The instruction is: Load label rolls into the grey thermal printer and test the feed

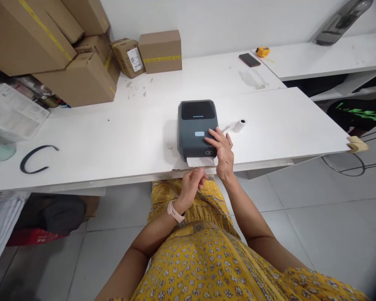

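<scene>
A dark grey label printer [196, 125] stands on the white table near its front edge. White paper [200, 161] sticks out of its front slot. My right hand [222, 152] lies against the printer's right side, fingers spread over its top near the front corner. Just below the paper, in front of the table edge, my left hand [192, 184] has its fingers curled in, with nothing showing in them; it wears a pink wristband [175, 211]. A small white paper roll [240, 125] with a loose strip lies right of the printer.
Cardboard boxes [163, 52] are stacked at the back left. A black curved band [34, 159] lies on the left of the table. A phone [250, 59] and a yellow tape measure [262, 52] lie at the back right. A clear bottle [341, 23] stands farther right.
</scene>
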Demonstrator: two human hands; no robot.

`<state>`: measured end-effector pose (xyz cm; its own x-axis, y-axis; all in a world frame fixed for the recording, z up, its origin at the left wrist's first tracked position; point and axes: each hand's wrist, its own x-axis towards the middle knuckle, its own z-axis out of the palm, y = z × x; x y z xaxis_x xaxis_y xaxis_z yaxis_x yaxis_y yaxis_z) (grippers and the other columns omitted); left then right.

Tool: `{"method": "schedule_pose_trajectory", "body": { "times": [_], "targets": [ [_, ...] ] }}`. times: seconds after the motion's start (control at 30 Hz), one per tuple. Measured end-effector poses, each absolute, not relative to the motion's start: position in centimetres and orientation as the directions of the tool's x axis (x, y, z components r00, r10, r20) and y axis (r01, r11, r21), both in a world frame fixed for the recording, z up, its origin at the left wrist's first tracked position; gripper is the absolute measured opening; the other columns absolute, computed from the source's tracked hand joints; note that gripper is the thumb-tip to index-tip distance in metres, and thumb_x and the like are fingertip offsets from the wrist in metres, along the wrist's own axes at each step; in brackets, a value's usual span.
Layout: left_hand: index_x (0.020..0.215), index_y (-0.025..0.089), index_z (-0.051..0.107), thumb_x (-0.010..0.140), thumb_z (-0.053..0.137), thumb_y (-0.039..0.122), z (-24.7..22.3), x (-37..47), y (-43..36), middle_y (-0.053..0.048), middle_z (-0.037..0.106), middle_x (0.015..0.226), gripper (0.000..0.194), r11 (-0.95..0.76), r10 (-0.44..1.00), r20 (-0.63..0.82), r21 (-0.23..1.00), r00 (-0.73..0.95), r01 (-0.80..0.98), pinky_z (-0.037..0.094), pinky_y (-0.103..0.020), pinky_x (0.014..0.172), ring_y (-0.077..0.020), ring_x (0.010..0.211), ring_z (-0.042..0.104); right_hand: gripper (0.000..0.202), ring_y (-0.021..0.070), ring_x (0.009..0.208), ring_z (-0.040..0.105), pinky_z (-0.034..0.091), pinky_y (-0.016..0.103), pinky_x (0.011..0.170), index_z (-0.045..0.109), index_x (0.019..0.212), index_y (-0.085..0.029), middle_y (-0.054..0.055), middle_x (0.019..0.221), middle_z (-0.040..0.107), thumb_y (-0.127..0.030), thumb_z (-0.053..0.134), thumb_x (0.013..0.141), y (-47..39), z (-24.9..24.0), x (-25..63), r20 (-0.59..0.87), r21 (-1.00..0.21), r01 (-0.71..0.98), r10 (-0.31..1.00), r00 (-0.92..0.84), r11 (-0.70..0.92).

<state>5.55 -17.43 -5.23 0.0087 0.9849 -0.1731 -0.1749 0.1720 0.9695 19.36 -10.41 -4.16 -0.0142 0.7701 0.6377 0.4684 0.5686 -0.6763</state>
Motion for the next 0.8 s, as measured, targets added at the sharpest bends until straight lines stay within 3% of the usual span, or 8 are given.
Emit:
{"method": "schedule_pose_trajectory", "body": {
  "times": [0.17,0.37,0.5,0.6,0.7,0.8],
  "targets": [
    [0.053,0.019,0.056,0.075,0.069,0.079,-4.2,6.9,-15.1,0.000,0.055,0.052,0.065,0.193,0.972,-0.223,0.936,-0.070,-0.293,0.034,-0.026,0.047,-0.0091,0.047,0.044,0.053,0.0245,0.153,0.047,0.019,0.059,0.133,0.069,0.128,-0.040,-0.003,0.149,0.065,-0.051,0.021,0.109,-10.4,-4.0,19.2,0.625,-0.680,0.479,0.781,-0.019,0.556],
    [0.054,0.019,0.060,0.075,0.065,0.085,-4.3,7.0,-15.1,0.001,0.052,0.047,0.069,0.167,0.975,-0.198,0.950,-0.097,-0.264,0.031,-0.027,0.046,-0.0088,0.043,0.041,0.052,0.0252,0.152,0.048,0.018,0.058,0.131,0.067,0.131,-0.041,-0.002,0.147,0.066,-0.044,0.019,0.109,-10.4,-3.7,19.2,0.639,-0.649,0.516,0.768,-0.029,0.559],
    [0.050,0.020,0.058,0.078,0.064,0.083,-5.1,6.6,-15.1,-0.001,0.054,0.047,0.070,0.165,0.982,-0.180,0.959,-0.049,-0.229,0.036,-0.028,0.049,-0.0108,0.045,0.046,0.051,0.0275,0.143,0.054,0.026,0.057,0.120,0.068,0.130,-0.038,-0.001,0.147,0.067,-0.047,0.023,0.110,-9.9,-2.5,19.2,0.647,-0.578,0.594,0.758,-0.084,0.560],
    [0.057,0.018,0.066,0.081,0.064,0.079,-5.6,6.0,-15.6,-0.002,0.057,0.051,0.065,0.166,0.983,-0.178,0.963,-0.039,-0.210,0.041,-0.029,0.053,-0.0125,0.048,0.050,0.050,0.0291,0.135,0.056,0.030,0.055,0.111,0.071,0.127,-0.039,-0.001,0.153,0.063,-0.049,0.025,0.110,-9.4,-1.5,19.0,0.616,-0.512,0.683,0.777,-0.131,0.521],
    [0.059,0.020,0.068,0.090,0.058,0.068,-5.6,4.8,-16.2,-0.001,0.057,0.052,0.058,0.097,0.980,-0.124,0.981,-0.159,-0.167,0.042,-0.030,0.055,-0.0139,0.051,0.051,0.043,0.0288,0.134,0.057,0.029,0.054,0.110,0.073,0.123,-0.038,0.000,0.149,0.065,-0.044,0.032,0.110,-9.2,-0.9,18.5,0.618,-0.476,0.732,0.778,-0.117,0.488],
    [0.055,0.023,0.059,0.099,0.046,0.052,-4.9,3.0,-15.5,-0.001,0.055,0.055,0.054,-0.099,0.911,0.073,0.994,-0.405,-0.043,0.045,-0.031,0.061,-0.0156,0.057,0.053,0.036,0.0281,0.136,0.057,0.024,0.055,0.117,0.074,0.120,-0.037,0.000,0.142,0.070,-0.039,0.040,0.109,-9.1,-0.8,18.2,0.622,-0.468,0.747,0.776,-0.101,0.472]
  ]
}}
